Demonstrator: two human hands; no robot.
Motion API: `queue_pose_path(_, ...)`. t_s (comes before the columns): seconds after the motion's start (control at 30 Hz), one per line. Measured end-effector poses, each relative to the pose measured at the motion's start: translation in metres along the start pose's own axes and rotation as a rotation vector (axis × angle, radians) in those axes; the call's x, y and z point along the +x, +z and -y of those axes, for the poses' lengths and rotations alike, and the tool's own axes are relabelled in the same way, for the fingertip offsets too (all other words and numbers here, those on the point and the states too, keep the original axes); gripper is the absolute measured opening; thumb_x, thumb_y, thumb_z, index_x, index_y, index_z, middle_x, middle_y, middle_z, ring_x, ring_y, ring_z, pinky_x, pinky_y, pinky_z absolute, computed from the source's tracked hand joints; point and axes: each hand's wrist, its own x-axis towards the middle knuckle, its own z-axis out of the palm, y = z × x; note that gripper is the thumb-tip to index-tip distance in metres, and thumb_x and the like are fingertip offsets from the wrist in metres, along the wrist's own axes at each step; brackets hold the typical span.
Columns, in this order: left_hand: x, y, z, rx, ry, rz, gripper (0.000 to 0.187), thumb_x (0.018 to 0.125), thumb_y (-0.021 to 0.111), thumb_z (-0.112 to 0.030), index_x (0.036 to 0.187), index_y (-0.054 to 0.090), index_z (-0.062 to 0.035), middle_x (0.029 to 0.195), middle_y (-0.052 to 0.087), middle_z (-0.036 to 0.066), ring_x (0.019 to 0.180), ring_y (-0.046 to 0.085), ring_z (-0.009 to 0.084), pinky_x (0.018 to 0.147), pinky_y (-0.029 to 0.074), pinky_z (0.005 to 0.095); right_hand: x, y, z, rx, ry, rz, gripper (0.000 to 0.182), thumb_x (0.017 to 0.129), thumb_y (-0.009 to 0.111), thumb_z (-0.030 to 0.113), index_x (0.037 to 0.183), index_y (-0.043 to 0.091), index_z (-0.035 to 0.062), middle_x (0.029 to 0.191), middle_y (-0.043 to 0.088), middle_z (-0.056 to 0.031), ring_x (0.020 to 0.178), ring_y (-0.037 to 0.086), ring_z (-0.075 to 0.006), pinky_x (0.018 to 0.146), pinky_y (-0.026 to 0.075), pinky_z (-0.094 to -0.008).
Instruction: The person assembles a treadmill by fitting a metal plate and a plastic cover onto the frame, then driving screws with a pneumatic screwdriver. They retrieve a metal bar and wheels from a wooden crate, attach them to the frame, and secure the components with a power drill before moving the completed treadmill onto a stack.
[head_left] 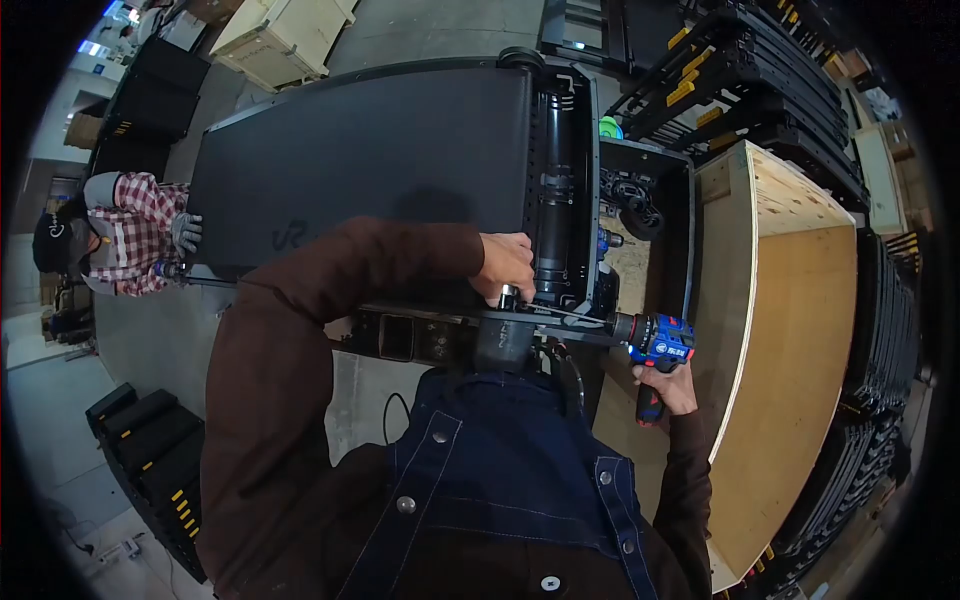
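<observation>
My right hand is wrapped around the grip of a blue cordless drill, at the right end of a long black machine frame that looks like a treadmill. From the drill's chuck a long thin bit points left along the frame's near side rail. My left hand is bent down over that rail, its fingers closed at a small black and silver part near the bit's far end. What the fingertips hold is partly hidden. Beside this hand lies the black belt deck.
A black tray to the right holds coiled cables and a second blue power tool. An open wooden crate stands beyond it. At the deck's left end works a person in a checked shirt. Black frames are stacked behind.
</observation>
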Motion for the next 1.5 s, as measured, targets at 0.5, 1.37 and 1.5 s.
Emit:
queue_pose_path(0.5, 0.004, 0.005, 0.009, 0.005, 0.103, -0.089, 0.022, 0.068, 0.074, -0.020, 0.089, 0.072, -0.0124, 0.075, 0.067, 0.008, 0.086, 0.065, 0.0298, 0.091, 0.037, 0.0406, 0.010, 0.002, 0.001, 0.022, 0.056, 0.025, 0.042, 0.075, 0.081, 0.001, 0.112, 0.060, 0.0043, 0.088, 0.066, -0.0045, 0.070, 0.064, -0.0139, 0.064, 0.054, -0.0291)
queue_pose_path(1.37, 0.009, -0.009, -0.009, 0.012, -0.031, 0.079, 0.029, 0.066, 0.077, -0.017, 0.095, 0.075, -0.0189, 0.090, 0.068, 0.004, 0.098, 0.063, 0.0258, 0.098, 0.036, 0.0411, 0.003, -0.079, -0.046, 0.208, -0.219, -0.313, 0.045, 0.072, 0.085, 0.013, 0.112, 0.066, 0.0056, 0.099, 0.068, -0.0023, 0.090, 0.064, -0.0139, 0.086, 0.052, -0.0319)
queue_pose_path(1.5, 0.011, -0.010, -0.008, 0.112, -0.027, 0.115, 0.031, 0.068, 0.079, -0.016, 0.098, 0.074, -0.0189, 0.091, 0.068, 0.003, 0.099, 0.062, 0.0240, 0.097, 0.037, 0.0405, 0.049, -0.102, -0.101, -0.167, -0.118, -0.641, 0.037, 0.075, 0.082, 0.016, 0.104, 0.068, -0.0012, 0.095, 0.071, -0.0064, 0.086, 0.066, -0.0169, 0.082, 0.052, -0.0312)
